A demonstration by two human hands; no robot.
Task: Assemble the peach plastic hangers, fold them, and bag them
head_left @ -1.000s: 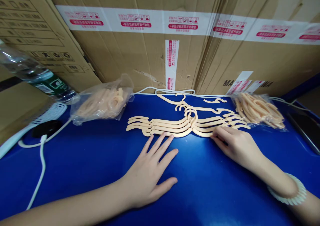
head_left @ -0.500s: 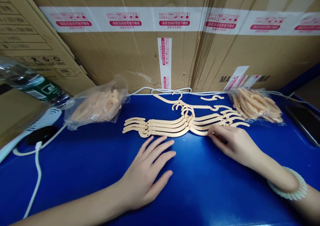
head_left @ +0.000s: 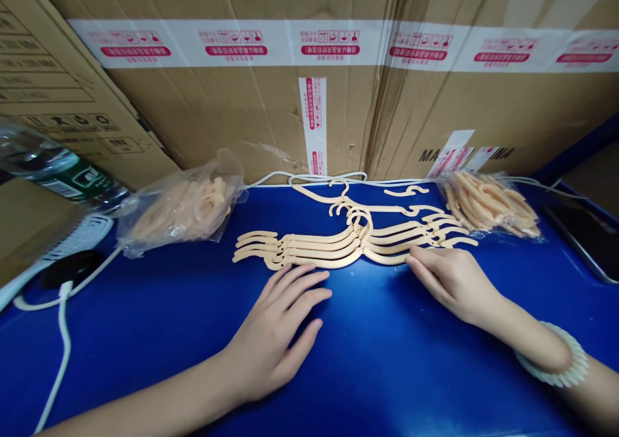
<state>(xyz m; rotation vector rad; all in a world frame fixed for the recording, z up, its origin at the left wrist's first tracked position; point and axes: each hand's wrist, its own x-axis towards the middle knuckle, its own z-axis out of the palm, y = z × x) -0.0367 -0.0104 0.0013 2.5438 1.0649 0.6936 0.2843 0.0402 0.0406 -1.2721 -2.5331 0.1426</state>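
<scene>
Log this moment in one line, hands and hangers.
left hand: open, fingers near hangers, contact unclear | right hand: fingers closed at front hanger | hangers: overlapping row on blue surface

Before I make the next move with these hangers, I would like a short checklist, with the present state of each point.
1. Nested row of slim beige plastic hangers lies on the glossy blue tabletop: ok.
2. Curved beige plastic hooks separate from each other: not ok, several overlap near the middle.
3. Right hand at the front hanger: ok, its grip pinches the right arm.
4. Left hand touching the front hanger: cannot tell, the spread fingers end right beside it.
5. Small wavy beige plastic piece apart from both hands: ok, it lies farther back.
</scene>
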